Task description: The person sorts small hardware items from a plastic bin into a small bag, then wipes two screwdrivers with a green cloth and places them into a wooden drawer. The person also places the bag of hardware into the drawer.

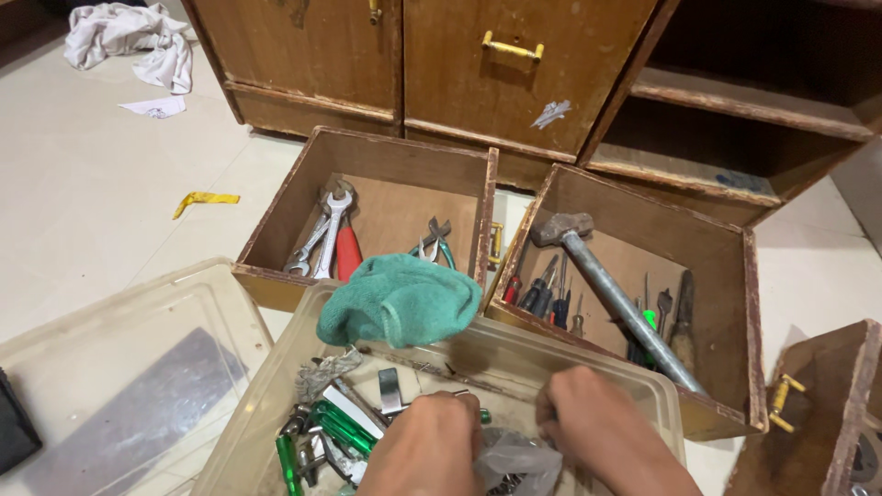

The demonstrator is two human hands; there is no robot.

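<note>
Crumpled plastic bag (pixel 516 459) sits down in the clear plastic bin (pixel 276 386), right between both hands. Left hand (pixel 432 445) and right hand (pixel 602 427) both reach in at it, fingers curled under so can't tell the exact grip. Green-handled tools (pixel 335 427) lie just beside, green rag (pixel 400 298) draped over the bin's rim.

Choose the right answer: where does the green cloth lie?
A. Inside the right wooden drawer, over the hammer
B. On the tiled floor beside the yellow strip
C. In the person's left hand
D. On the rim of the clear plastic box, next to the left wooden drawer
D: the green cloth is draped over the far rim of the clear plastic box, against the front edge of the left wooden drawer.
</note>
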